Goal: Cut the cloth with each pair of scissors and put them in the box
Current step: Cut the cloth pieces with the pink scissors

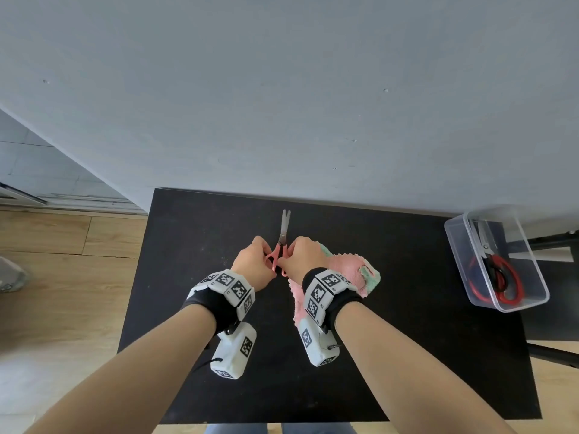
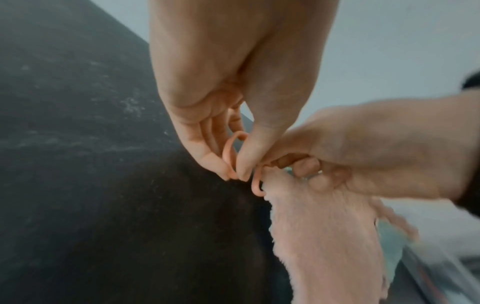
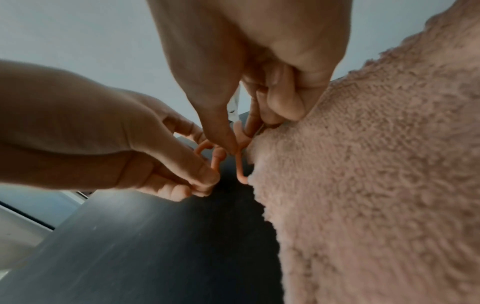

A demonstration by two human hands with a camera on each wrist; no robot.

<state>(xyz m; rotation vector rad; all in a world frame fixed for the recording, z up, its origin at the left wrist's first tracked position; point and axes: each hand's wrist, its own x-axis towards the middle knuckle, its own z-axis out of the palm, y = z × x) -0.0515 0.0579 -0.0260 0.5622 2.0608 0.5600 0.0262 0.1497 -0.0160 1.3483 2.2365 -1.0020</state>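
Observation:
Pink-handled scissors point away from me over the black table, blades slightly apart. My left hand pinches the left handle loop between thumb and fingertips. My right hand pinches the right loop, and its curled fingers also press against the cloth. The fluffy pink and green cloth hangs under and to the right of that hand, filling the right wrist view. The clear plastic box stands at the table's right edge.
Inside the box lie red-handled scissors and a black-handled pair. A grey wall runs along the table's far edge. Wooden floor shows on the left, and a black stand frame beyond the box.

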